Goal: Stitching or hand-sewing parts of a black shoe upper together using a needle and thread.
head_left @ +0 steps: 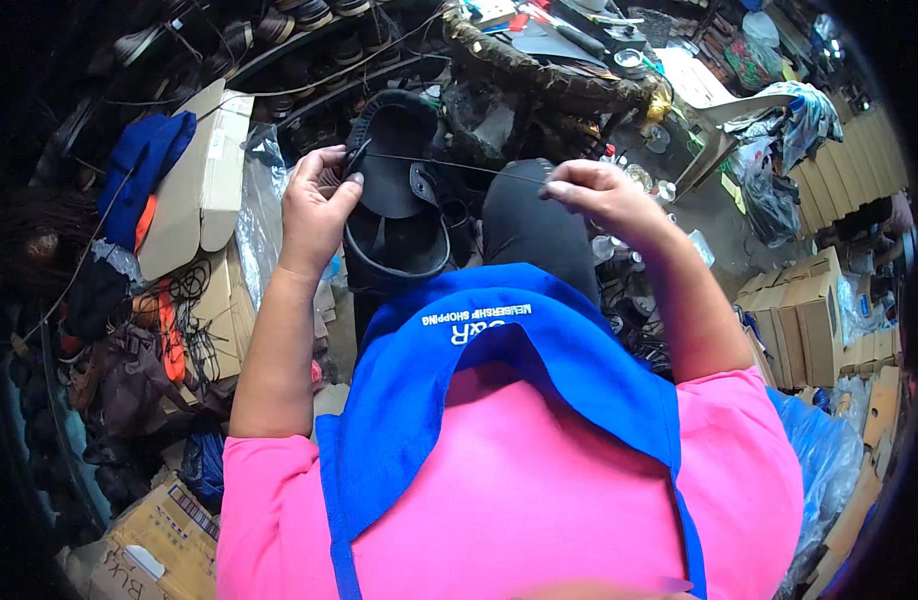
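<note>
A dark thread (449, 163) runs taut from the side of a black shoe (394, 185) to my right hand (604, 195), which pinches its far end above my right knee. The shoe lies over my left leg, with a rounded opening toward me and a small strap with a round fastener on its right side. My left hand (319, 205) is closed at the shoe's left edge, thumb and fingers together where the thread begins. Whether it grips the thread, the shoe's edge or a small tool is hidden. A blue apron (589, 330) covers my lap.
Ahead stands a cluttered round worktable (539, 65) with tools and a small tin. Rows of shoes (279, 25) sit on a rack at far left. Cardboard (204, 180) leans at left beside a blue cloth (144, 165). Boxes (799, 315) and plastic bags lie at right.
</note>
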`<action>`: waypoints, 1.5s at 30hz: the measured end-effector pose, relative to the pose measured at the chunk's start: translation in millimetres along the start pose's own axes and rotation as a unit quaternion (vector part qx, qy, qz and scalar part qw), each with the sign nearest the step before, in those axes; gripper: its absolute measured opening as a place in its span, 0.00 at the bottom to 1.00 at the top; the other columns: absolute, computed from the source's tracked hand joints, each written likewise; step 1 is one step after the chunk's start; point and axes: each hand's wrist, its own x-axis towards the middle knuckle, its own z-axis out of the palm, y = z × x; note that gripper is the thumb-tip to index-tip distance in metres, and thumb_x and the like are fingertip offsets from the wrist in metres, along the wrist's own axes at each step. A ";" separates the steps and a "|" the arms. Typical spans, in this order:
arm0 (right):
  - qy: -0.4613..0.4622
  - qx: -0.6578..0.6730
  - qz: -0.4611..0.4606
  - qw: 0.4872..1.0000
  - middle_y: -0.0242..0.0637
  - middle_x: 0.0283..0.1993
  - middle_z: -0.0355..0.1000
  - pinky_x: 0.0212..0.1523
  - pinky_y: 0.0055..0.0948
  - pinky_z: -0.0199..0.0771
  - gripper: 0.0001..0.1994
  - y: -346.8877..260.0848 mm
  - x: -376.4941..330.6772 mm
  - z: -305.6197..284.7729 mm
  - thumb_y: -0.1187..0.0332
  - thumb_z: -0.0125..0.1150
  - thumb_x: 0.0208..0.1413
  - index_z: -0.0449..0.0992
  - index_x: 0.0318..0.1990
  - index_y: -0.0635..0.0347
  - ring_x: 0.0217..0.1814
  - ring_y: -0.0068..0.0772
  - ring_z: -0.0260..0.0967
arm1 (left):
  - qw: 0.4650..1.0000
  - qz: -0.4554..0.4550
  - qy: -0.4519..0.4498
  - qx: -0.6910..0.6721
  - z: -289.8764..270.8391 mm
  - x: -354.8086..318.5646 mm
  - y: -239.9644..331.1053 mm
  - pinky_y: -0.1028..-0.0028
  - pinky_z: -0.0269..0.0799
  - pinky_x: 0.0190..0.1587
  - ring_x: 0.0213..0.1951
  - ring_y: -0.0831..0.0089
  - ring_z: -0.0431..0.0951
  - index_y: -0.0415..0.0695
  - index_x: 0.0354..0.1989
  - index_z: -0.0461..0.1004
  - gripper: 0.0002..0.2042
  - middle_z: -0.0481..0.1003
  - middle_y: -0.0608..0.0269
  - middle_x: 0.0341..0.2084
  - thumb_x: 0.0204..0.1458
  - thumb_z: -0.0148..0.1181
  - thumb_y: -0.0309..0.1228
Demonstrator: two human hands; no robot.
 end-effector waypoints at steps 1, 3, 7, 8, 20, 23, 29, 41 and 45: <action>0.004 -0.037 0.002 0.999 0.22 0.29 0.68 0.32 0.16 0.61 0.13 1.9 -0.3 -7.8 0.60 0.56 0.58 0.76 0.36 0.62 0.32 0.12 0.60 | 1.000 -0.004 0.004 0.001 -7.3 -1.9 -6.0 0.81 0.69 0.42 0.39 0.81 0.72 0.37 0.47 0.69 0.15 0.71 0.63 0.42 0.50 0.57 0.25; 0.019 -0.079 0.013 0.997 0.24 0.30 0.70 0.35 0.16 0.64 0.10 2.7 -3.1 -25.7 0.65 0.57 0.57 0.76 0.37 0.63 0.33 0.12 0.62 | 0.996 -0.065 -0.043 -0.045 -16.5 -3.3 -14.9 0.82 0.68 0.41 0.35 0.81 0.73 0.38 0.46 0.70 0.14 0.73 0.63 0.39 0.50 0.56 0.25; 0.033 -0.115 0.043 0.992 0.24 0.30 0.71 0.35 0.17 0.65 0.08 1.0 -7.4 -54.7 0.69 0.58 0.56 0.76 0.37 0.65 0.33 0.12 0.63 | 0.973 -0.170 -0.096 -0.124 -29.1 -7.6 -43.7 0.82 0.69 0.39 0.33 0.82 0.73 0.39 0.41 0.71 0.10 0.75 0.66 0.32 0.49 0.55 0.23; 0.036 -0.090 0.037 0.995 0.28 0.31 0.73 0.38 0.19 0.68 0.07 1.3 -7.4 -59.0 0.71 0.59 0.54 0.77 0.37 0.67 0.33 0.16 0.67 | 0.964 -0.192 -0.098 -0.159 -26.9 -9.2 -50.6 0.81 0.69 0.37 0.32 0.82 0.74 0.39 0.40 0.71 0.09 0.76 0.64 0.32 0.49 0.54 0.23; 0.147 0.352 -0.205 0.901 0.37 0.37 0.74 0.38 0.22 0.69 0.07 8.9 74.4 -57.2 0.67 0.55 0.58 0.72 0.40 0.60 0.33 0.23 0.70 | 0.915 -0.322 -0.124 -0.208 -11.9 -5.9 -85.0 0.79 0.71 0.38 0.31 0.77 0.76 0.35 0.43 0.73 0.14 0.77 0.62 0.33 0.47 0.54 0.25; 0.147 0.222 -0.120 0.956 0.36 0.36 0.74 0.36 0.22 0.70 0.08 2.4 100.8 -30.0 0.66 0.55 0.58 0.73 0.41 0.60 0.34 0.21 0.70 | 0.914 -0.325 -0.119 -0.211 -12.4 -6.7 -87.5 0.79 0.71 0.38 0.31 0.77 0.76 0.35 0.43 0.73 0.14 0.77 0.61 0.33 0.47 0.55 0.25; -0.019 -0.230 -0.238 0.944 0.32 0.32 0.73 0.38 0.28 0.68 0.07 8.1 127.4 72.9 0.67 0.61 0.48 0.81 0.36 0.44 0.36 0.31 0.71 | 0.898 -0.348 -0.110 -0.245 -13.8 -6.1 -86.8 0.79 0.71 0.37 0.31 0.76 0.76 0.35 0.42 0.73 0.13 0.77 0.60 0.32 0.47 0.54 0.25; 0.001 -0.421 -0.270 0.866 0.25 0.28 0.71 0.46 0.35 0.58 0.06 32.0 150.3 122.6 0.62 0.64 0.43 0.81 0.31 0.42 0.39 0.30 0.67 | 0.896 -0.355 -0.083 -0.253 -16.5 -5.2 -83.4 0.81 0.71 0.30 0.26 0.78 0.75 0.35 0.36 0.72 0.09 0.76 0.62 0.27 0.48 0.56 0.26; -0.001 -0.447 -0.260 0.856 0.25 0.27 0.71 0.45 0.35 0.58 0.06 30.5 151.5 125.7 0.62 0.63 0.43 0.81 0.31 0.42 0.38 0.30 0.66 | 0.893 -0.360 -0.085 -0.256 -16.8 -5.0 -87.3 0.81 0.71 0.29 0.26 0.78 0.75 0.35 0.36 0.72 0.09 0.75 0.62 0.27 0.48 0.56 0.26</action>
